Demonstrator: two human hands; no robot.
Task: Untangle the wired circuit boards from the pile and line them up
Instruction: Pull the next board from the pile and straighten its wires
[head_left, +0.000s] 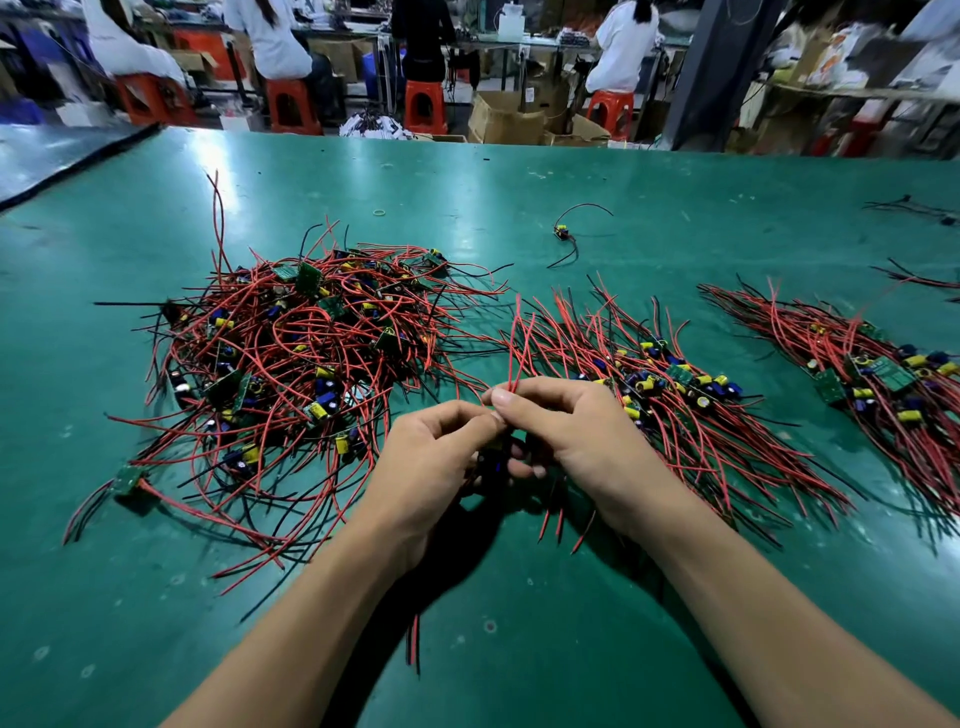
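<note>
Our left hand (431, 462) and right hand (582, 431) meet fingertip to fingertip above the green table (519, 623). Both are curled, pinching the red wires (517, 353) of one held board (493, 461). The board itself shows only as a dark patch between our palms, so we cannot tell which fingers carry it. Its wires stand up toward 12 o'clock from the pinch, and other ends trail down toward 6.

The tangled pile (291, 358) lies at 10 o'clock from our hands, nearer the left one. The nearer row (670, 384) of sorted boards lies at 2 o'clock, just beside our right hand, with a second row (883, 374) farther out at 3. In both rows the wires run from 11 to 5 o'clock, with the boards banded across the middle.

We judge the held board must swing right and its wires tilt from 12 toward 11 to match that lie; our right hand is better placed to set it down.
</note>
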